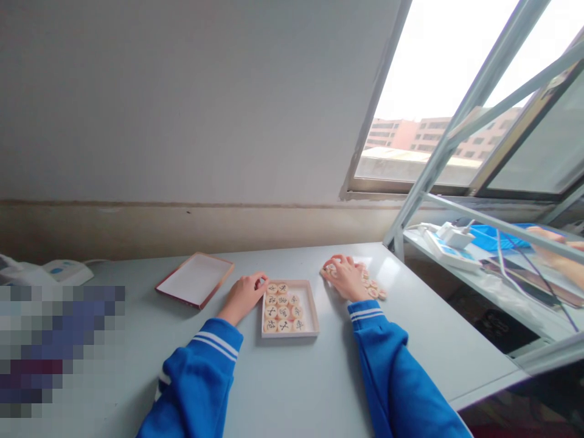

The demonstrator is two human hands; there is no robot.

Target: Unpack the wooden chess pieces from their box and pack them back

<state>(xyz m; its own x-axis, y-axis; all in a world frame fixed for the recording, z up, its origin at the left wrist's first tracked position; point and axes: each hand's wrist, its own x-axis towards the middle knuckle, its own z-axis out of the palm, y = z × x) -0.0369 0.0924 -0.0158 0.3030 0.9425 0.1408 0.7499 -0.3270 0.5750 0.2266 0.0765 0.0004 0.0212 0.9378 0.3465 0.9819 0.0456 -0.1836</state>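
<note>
An open square box [312, 309] sits on the pale desk [283, 389] in front of the person, between the two hands. In it, printed xiangqi pieces [283, 312] lie flat in close rows, filling the left and middle; a strip along the right wall is bare.

The left hand [246, 292] is at the box's upper left side, fingers bent and drawn close together, fingertips at the rim. Whether they grip the wall or merely rest against it cannot be determined.

The right hand [345, 278] is to the right of the box, palm down over a cluster of loose pieces [374, 290]. Its fingers are curled and slightly spread; whether a piece is held beneath them cannot be determined.

A box lid [196, 278] with reddish sides, white interior facing up, lies to the left of the left hand, apart from the box. Both forearms wear blue sleeves [198, 377] with white cuff stripes.

At far right, a metal frame [422, 185] stands before a window [406, 109]; a white power strip [451, 248] lies on its shelf.
</note>
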